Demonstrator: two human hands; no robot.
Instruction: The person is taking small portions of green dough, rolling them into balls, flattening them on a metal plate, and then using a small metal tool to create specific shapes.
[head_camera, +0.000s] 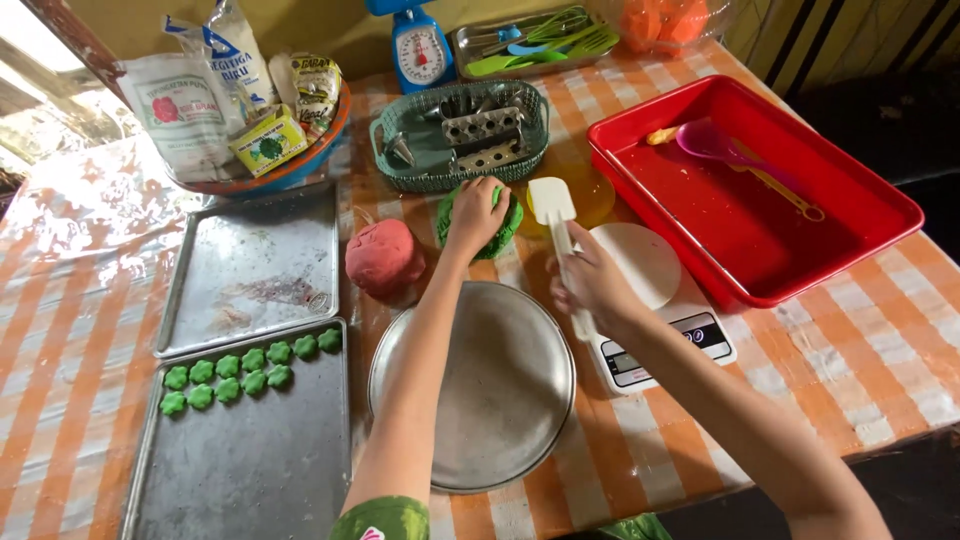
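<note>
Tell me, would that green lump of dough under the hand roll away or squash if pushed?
The green lump of dough would probably squash rather than roll: it looks soft and flattened where the left hand presses on it. It likely holds a shape, judging by the small green flower-shaped pieces on the metal baking tray.
</note>
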